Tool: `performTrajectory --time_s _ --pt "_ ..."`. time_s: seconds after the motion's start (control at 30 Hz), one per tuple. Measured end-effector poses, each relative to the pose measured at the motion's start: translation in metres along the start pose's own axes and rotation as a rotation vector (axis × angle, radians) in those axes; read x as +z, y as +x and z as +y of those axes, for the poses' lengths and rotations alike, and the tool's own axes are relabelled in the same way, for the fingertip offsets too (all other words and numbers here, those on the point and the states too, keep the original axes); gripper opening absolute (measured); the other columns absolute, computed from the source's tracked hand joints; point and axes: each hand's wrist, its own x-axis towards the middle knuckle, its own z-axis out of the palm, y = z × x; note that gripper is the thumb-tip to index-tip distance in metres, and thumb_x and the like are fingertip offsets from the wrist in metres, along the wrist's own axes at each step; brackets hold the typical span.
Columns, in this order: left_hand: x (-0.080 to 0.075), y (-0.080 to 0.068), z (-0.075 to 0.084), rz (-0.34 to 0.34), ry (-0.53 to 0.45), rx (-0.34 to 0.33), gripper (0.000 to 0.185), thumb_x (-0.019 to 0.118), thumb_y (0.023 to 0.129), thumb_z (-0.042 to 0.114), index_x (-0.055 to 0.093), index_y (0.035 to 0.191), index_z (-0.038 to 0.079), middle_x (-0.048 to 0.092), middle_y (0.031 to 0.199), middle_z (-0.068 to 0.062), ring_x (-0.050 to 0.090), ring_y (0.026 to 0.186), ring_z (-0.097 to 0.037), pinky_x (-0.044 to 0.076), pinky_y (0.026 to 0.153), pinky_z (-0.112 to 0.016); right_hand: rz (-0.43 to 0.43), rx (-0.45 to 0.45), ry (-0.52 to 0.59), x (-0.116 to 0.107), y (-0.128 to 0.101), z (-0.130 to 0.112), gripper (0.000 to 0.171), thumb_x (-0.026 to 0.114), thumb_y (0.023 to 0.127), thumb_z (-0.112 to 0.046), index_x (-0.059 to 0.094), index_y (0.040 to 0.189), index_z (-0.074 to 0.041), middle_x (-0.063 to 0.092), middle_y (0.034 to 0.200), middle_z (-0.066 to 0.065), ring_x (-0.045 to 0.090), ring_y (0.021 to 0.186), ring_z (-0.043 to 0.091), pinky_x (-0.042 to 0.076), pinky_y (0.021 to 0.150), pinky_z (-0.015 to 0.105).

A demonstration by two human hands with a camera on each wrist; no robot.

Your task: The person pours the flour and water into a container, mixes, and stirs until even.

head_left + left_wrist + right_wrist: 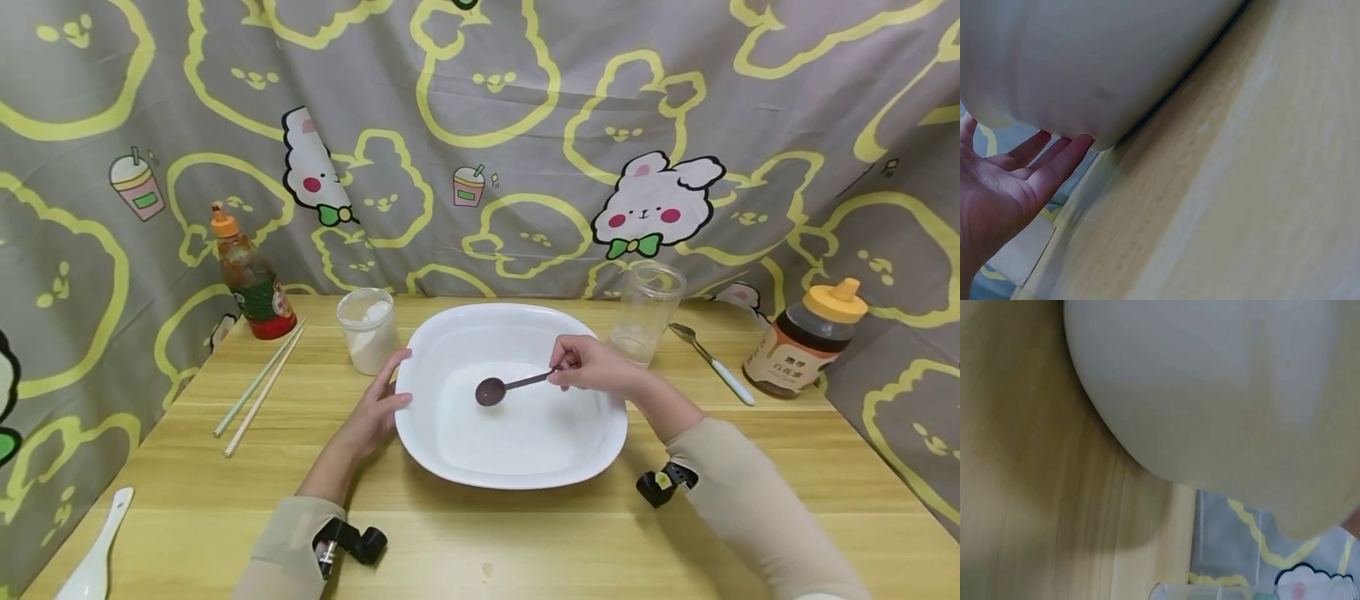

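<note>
A large white basin (450,467) stands in the middle of the table, its floor a brighter white than its walls. At its left side my left hand (378,408) holds it, with digits over the rim in the head view and fingertips against the outer wall in the left wrist view. My right hand (592,364) pinches the handle end of a dark brown measuring spoon (491,392), whose round bowl is over the middle of the basin. In the right wrist view the basin's outer wall (1166,394) hides most of that hand.
Behind the basin stand a clear tub of white powder (371,342) and a clear plastic cup (648,312). At left are a red sauce bottle (258,292), chopsticks (262,392) and a white spoon (97,550). At right lie a blue-handled spoon (720,371) and a honey bottle (798,342).
</note>
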Motion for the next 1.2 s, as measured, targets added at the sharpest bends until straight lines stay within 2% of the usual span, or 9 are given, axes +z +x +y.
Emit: performTrajectory --time_s 0.13,0.23,0.43,0.63,0.83,1.0,1.2 --pt "0.000 0.001 0.000 -0.003 0.010 0.000 0.066 0.049 0.078 0.003 0.019 0.136 0.016 0.026 0.122 -0.033 0.042 0.101 -0.040 0.047 0.070 -0.042 -0.046 -0.026 -0.033 0.006 0.007 0.002 0.010 0.059 0.077 0.000 0.049 0.079 -0.002 0.050 0.057 0.006 0.049 0.052 0.016 0.032 0.043 0.020" --pt "0.000 0.002 0.000 -0.007 0.017 0.001 0.067 0.048 0.078 0.004 0.018 0.136 0.015 0.026 0.122 -0.033 0.044 0.100 -0.038 0.048 0.070 -0.041 -0.058 -0.012 -0.048 0.010 0.010 0.003 0.012 0.060 0.077 0.000 0.049 0.080 0.000 0.050 0.057 0.005 0.052 0.054 0.019 0.033 0.043 0.020" --pt "0.000 0.003 -0.001 -0.011 0.017 0.005 0.066 0.047 0.078 0.002 0.018 0.136 0.014 0.026 0.122 -0.034 0.046 0.098 -0.035 0.048 0.069 -0.040 -0.092 0.018 -0.063 0.013 0.011 0.002 0.011 0.061 0.076 -0.001 0.050 0.078 -0.002 0.048 0.056 0.004 0.051 0.056 0.030 0.034 0.044 0.021" --pt "-0.001 0.003 -0.002 -0.012 0.011 0.007 0.066 0.048 0.078 0.003 0.019 0.136 0.016 0.025 0.122 -0.035 0.044 0.100 -0.039 0.048 0.068 -0.040 -0.127 -0.003 -0.144 0.000 0.002 0.002 0.008 0.061 0.076 -0.003 0.054 0.076 -0.004 0.049 0.055 0.004 0.050 0.054 0.026 0.037 0.050 0.024" --pt "-0.002 0.003 -0.002 0.000 0.014 0.004 0.067 0.048 0.077 0.003 0.020 0.136 0.016 0.026 0.122 -0.033 0.046 0.098 -0.036 0.048 0.069 -0.041 -0.057 0.035 -0.251 -0.018 -0.007 -0.002 0.008 0.061 0.074 0.000 0.054 0.074 -0.003 0.050 0.055 0.005 0.049 0.052 0.021 0.037 0.049 0.025" --pt "-0.002 0.003 -0.001 0.007 0.008 -0.001 0.067 0.048 0.077 0.003 0.020 0.136 0.016 0.026 0.123 -0.032 0.044 0.100 -0.037 0.047 0.071 -0.042 0.027 0.084 -0.322 -0.019 0.000 -0.003 0.008 0.061 0.075 -0.001 0.054 0.074 -0.004 0.053 0.058 0.007 0.050 0.053 0.020 0.037 0.050 0.027" --pt "-0.002 0.002 -0.002 0.002 0.009 0.010 0.067 0.047 0.078 0.002 0.018 0.136 0.015 0.026 0.122 -0.033 0.046 0.098 -0.035 0.048 0.070 -0.041 0.034 0.085 -0.258 -0.004 0.017 -0.002 0.007 0.060 0.076 -0.002 0.053 0.074 -0.003 0.052 0.055 0.004 0.047 0.050 0.017 0.036 0.046 0.023"
